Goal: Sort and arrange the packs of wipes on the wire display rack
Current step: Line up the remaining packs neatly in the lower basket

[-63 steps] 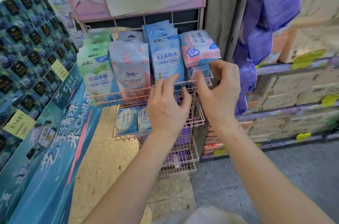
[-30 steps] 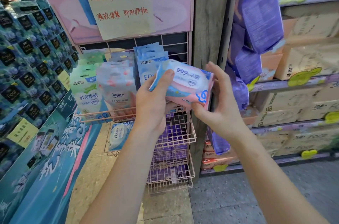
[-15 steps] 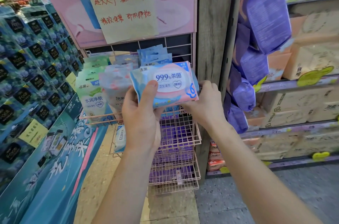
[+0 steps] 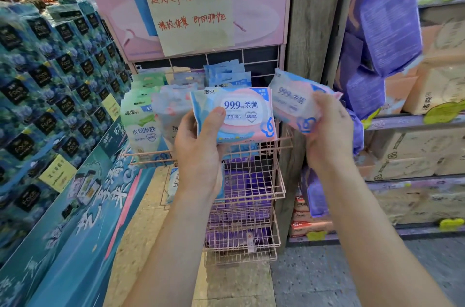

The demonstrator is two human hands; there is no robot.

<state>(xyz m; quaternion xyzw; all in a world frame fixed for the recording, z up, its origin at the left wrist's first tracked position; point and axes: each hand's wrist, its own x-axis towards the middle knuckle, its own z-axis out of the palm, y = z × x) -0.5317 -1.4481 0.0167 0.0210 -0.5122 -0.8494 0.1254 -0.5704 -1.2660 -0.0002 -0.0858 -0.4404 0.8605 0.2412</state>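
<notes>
A pink wire display rack (image 4: pixel 281 145) stands against a wooden post, with several tiers. My left hand (image 4: pixel 198 150) grips a pink-and-blue wipes pack (image 4: pixel 236 115), held flat and facing me in front of the top tier. My right hand (image 4: pixel 329 130) holds a second pink-and-blue wipes pack (image 4: pixel 292 103), tilted and blurred, just right of the first. Standing upright in the top tier are green packs (image 4: pixel 141 120), pale pink packs (image 4: pixel 171 108) and blue packs (image 4: pixel 229 75). A blue pack (image 4: pixel 173 182) sits in the second tier, and purple packs (image 4: pixel 241 188) fill the lower tiers.
A tall teal stack of boxed goods (image 4: pixel 50 85) with a slanted banner lines the left side. Purple bags (image 4: pixel 385 30) hang right of the wooden post (image 4: pixel 312 17), beside shelves of cartons (image 4: pixel 427 150). A pink poster with a handwritten sign (image 4: pixel 186 2) tops the rack.
The packs held together have been split: my right hand has drawn one off to the right, while my left hand keeps the other in front of the rack.
</notes>
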